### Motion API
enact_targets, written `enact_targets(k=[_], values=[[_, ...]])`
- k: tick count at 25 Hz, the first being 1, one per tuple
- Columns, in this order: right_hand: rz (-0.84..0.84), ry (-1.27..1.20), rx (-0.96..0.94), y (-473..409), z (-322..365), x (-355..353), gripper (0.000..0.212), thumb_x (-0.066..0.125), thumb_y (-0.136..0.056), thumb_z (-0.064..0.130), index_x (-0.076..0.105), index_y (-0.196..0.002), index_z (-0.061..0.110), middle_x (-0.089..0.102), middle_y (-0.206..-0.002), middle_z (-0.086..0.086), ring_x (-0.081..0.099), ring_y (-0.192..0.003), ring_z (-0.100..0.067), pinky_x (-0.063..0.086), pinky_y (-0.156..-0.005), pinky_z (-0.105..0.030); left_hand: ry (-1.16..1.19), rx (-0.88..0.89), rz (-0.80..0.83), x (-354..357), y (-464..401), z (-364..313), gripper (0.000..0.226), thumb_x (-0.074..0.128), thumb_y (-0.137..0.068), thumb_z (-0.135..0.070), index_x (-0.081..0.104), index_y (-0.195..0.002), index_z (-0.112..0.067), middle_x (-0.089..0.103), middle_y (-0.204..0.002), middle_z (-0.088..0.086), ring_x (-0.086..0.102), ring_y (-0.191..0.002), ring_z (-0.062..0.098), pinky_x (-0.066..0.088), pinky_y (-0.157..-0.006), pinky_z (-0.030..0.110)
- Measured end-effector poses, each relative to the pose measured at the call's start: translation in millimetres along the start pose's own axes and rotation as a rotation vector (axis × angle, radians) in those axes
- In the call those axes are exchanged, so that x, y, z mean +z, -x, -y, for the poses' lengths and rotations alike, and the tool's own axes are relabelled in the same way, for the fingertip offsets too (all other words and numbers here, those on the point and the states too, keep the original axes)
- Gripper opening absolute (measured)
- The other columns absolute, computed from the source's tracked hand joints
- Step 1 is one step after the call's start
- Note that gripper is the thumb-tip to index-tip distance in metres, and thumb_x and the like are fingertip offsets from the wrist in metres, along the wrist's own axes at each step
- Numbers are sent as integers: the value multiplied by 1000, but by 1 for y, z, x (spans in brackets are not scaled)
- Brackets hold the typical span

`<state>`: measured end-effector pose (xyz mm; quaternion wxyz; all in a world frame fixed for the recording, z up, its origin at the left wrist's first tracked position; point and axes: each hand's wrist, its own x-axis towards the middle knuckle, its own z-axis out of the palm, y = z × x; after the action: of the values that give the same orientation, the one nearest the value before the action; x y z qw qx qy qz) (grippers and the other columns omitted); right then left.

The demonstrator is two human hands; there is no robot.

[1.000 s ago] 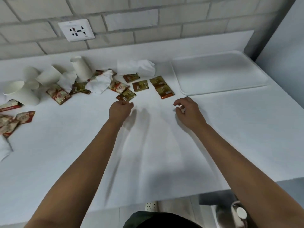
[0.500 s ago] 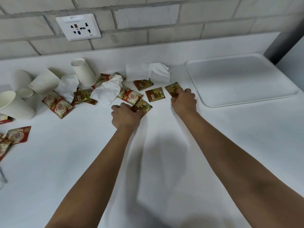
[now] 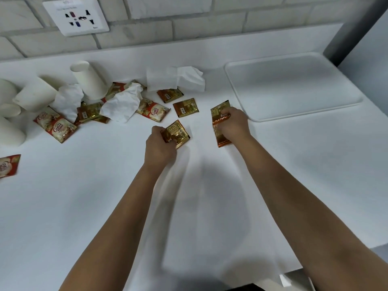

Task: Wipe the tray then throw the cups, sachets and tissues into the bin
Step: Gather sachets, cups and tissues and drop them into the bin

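Left hand (image 3: 160, 147): fingers curled round one gold-brown sachet (image 3: 176, 134), pinched at its near-left corner; sachet low over the counter, whether it touches cannot be told.
Right hand (image 3: 233, 123): clenched on brown-gold sachets (image 3: 220, 122), at least two overlapping, one end poking out beyond the fingers, the other trailing back toward the wrist; just left of the tray's near-left corner.
Tray (image 3: 294, 110): 1, white, flat on the counter at far right, nothing on it.
Loose gold-brown sachets: 2 lying apart beyond the hands, one square (image 3: 185, 107) and one nearer the wall (image 3: 169, 95); 1 or more part-hidden under the crumpled tissue (image 3: 89, 112).
Coffee-mate sachets: 3 plainly seen, one centre (image 3: 154, 111), one left (image 3: 55, 127), one at the left frame edge (image 3: 8, 165); another red sachet (image 3: 116, 88) peeks out behind the upturned cup.
Tissues: 3, one folded near the wall (image 3: 175, 80), one crumpled at centre (image 3: 123, 103), one crumpled beside the cups (image 3: 68, 99).
Paper cups: 1 upside down (image 3: 89, 79); 1 on its side (image 3: 34, 97); more at the left edge (image 3: 9, 131), cut off by the frame, count uncertain.
Counter (image 3: 84, 196): white, carries all of the above.
Wall socket (image 3: 76, 16): 1, on the brick wall above the cups.
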<state>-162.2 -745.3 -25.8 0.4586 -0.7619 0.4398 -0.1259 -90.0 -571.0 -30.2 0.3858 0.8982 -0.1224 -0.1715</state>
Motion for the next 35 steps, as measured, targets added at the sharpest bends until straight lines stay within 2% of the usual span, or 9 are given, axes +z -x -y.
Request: enact_targets(k=[4, 9, 12, 16, 20, 25, 28, 30, 35], values=[[-123, -157, -90, 38, -21, -43, 42, 56, -79, -3, 60, -116, 17, 55, -122, -8, 56, -106, -19, 45, -81, -21, 458, -55, 105, 22, 31, -25, 29, 59, -85, -5, 47, -109, -15, 59, -115, 12, 60, -83, 21, 53, -67, 34], [-327, -376, -112, 89, -70, -125, 36, 48, -79, -6, 57, -93, 26, 61, -104, 0, 65, -91, -23, 54, -65, -25, 687, 25, 297, 71, 91, -75, 25, 55, -85, 3, 48, -102, -14, 59, -104, 10, 60, -81, 22, 53, -55, 25], [-468, -460, -97, 123, -112, -182, 42, 45, -78, -8, 54, -84, 32, 60, -95, 10, 66, -90, -24, 57, -66, -32, 699, 62, 404, 108, 142, -102, 24, 54, -86, 4, 47, -102, -12, 59, -91, 3, 59, -75, 21, 52, -53, 23], [-713, -514, -113, 181, -203, -251, 44, 42, -78, -9, 50, -89, 33, 59, -107, 1, 62, -89, -15, 51, -63, -19, 622, 114, 489, 173, 230, -128, 23, 55, -87, 2, 49, -100, -15, 58, -90, 1, 59, -71, 17, 52, -54, 24], [-884, -435, -72, 235, -322, -279, 34, 45, -79, 0, 50, -94, 31, 55, -106, -6, 60, -102, -25, 55, -80, -40, 456, 230, 537, 241, 309, -135, 27, 59, -86, -5, 48, -105, -20, 58, -105, 4, 59, -70, 17, 54, -59, 29], [-747, -285, 206, 289, -441, -267, 35, 52, -86, -1, 49, -103, 29, 53, -113, -4, 55, -106, -21, 53, -87, -45, 243, 293, 714, 310, 376, -118, 31, 60, -87, -11, 44, -111, -22, 59, -95, -8, 62, -77, 9, 54, -60, 20], [-503, -195, 357, 295, -472, -258, 32, 52, -88, 0, 53, -118, 10, 49, -126, -11, 48, -109, -17, 42, -88, -25, 164, 260, 744, 339, 383, -95, 32, 61, -86, -8, 45, -111, -20, 59, -95, -7, 63, -88, 14, 56, -61, 21], [-376, -119, 469, 300, -491, -256, 38, 50, -87, -1, 51, -124, 8, 43, -134, -13, 48, -114, -22, 37, -90, -21, 74, 217, 748, 358, 384, -80, 32, 61, -86, -8, 47, -112, -18, 61, -101, -1, 63, -92, 17, 58, -71, 30], [-277, -52, 544, 312, -518, -256, 30, 51, -84, -1, 59, -112, 6, 54, -119, -17, 55, -105, -32, 40, -80, -25, -75, 133, 740, 390, 388, -56, 39, 62, -85, -5, 48, -120, -13, 62, -112, 6, 61, -95, 17, 54, -84, 34]])
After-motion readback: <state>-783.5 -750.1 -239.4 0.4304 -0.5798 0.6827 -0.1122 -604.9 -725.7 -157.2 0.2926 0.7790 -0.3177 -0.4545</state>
